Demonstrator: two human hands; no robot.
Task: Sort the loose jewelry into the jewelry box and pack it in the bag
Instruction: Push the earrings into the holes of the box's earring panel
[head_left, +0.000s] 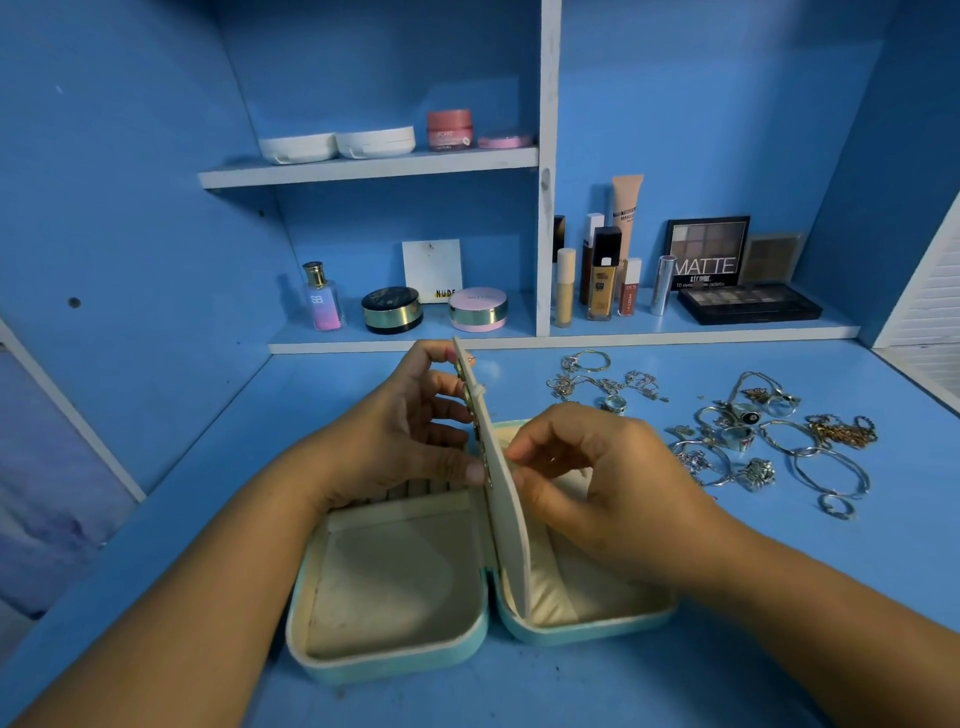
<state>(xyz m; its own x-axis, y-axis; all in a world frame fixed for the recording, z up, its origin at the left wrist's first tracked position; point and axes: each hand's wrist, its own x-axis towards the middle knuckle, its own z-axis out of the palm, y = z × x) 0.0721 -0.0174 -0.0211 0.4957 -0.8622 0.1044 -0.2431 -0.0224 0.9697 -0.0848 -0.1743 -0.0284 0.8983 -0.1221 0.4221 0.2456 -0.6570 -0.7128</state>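
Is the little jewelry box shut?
No, the jewelry box lies open, with the left hand and right hand holding its cream flap upright.

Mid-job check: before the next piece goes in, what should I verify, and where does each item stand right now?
1. Box open flat: ok.
2. Flap upright, gripped by left hand and right hand: ok.
3. A hand free to pick: not ok, both hold the flap.
4. Jewelry loose on the table, right of the box: ok.
5. Left compartment free: ok.
6. Bag ready: cannot tell, none in view.
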